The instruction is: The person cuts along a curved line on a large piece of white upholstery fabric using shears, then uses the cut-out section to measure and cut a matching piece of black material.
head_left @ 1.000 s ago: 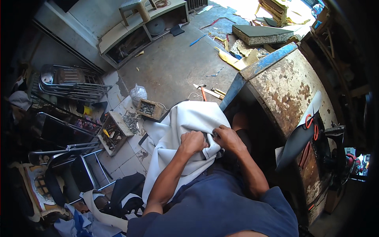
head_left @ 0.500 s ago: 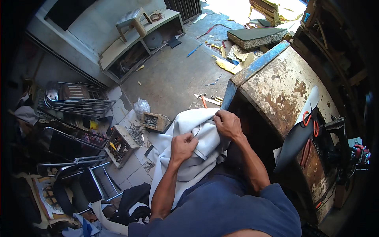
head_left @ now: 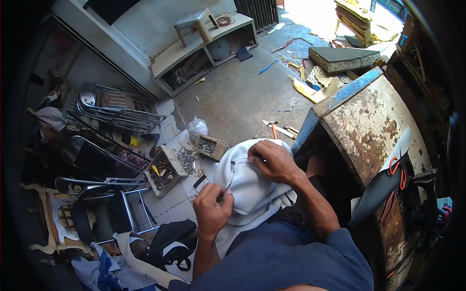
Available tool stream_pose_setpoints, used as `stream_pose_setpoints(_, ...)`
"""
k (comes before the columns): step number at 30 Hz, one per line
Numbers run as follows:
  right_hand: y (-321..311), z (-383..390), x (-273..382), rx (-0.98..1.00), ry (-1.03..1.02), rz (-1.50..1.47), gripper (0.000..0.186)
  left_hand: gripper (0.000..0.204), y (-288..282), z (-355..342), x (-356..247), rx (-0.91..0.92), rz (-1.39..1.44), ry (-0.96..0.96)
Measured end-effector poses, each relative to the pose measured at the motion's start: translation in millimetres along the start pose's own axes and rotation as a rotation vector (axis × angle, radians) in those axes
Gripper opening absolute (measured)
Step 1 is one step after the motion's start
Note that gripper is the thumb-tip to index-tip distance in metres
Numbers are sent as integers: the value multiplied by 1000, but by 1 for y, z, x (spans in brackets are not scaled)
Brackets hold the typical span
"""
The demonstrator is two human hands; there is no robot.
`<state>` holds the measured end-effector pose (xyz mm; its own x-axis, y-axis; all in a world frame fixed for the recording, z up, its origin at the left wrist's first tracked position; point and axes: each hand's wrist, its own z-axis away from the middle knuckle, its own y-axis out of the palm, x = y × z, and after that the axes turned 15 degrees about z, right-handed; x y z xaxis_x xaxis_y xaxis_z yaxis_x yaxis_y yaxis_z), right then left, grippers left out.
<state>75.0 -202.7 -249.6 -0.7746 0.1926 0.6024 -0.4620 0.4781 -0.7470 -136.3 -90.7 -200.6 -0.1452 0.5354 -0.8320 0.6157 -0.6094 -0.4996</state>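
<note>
A bundle of white leather-like material lies gathered over my lap. My left hand is closed on its left edge, with the thumb and fingers curled round a fold. My right hand is higher on the bundle, fingers bent and gripping the material near a seam. Just beyond are a wooden box of nails, a larger box of hand tools, loose metal pieces and a hammer.
Stacked metal chairs and fabric scraps lie left. A rusty, blue-edged bench with red-handled scissors stands right. A low shelf unit holds a plastic stool. Foam offcuts are piled at the back right.
My hands have moved apart along the white material. The left has gone down and leftward, the right up to the top of the bundle, and the material is folded differently.
</note>
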Motion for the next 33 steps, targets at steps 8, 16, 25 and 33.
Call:
stream_pose_setpoints(8, 32, -12, 6, 292, -2, 111, 35, 17, -2, -3, 13, 41, -117, 85)
stream_pose_setpoints(16, 18, 0, 19, -161, 69, -127, 15, 15, 0, 0, 17, -73, -136, -102)
stream_pose_setpoints(25, 20, 1, 27, -185, 62, -204, 10, 21, 18, -53, 38, 97, 280, -231)
stream_pose_setpoints(33, -1, 72, -4, -427, 291, 11, 14, 24, 75, -44, 45, 158, 1041, -562)
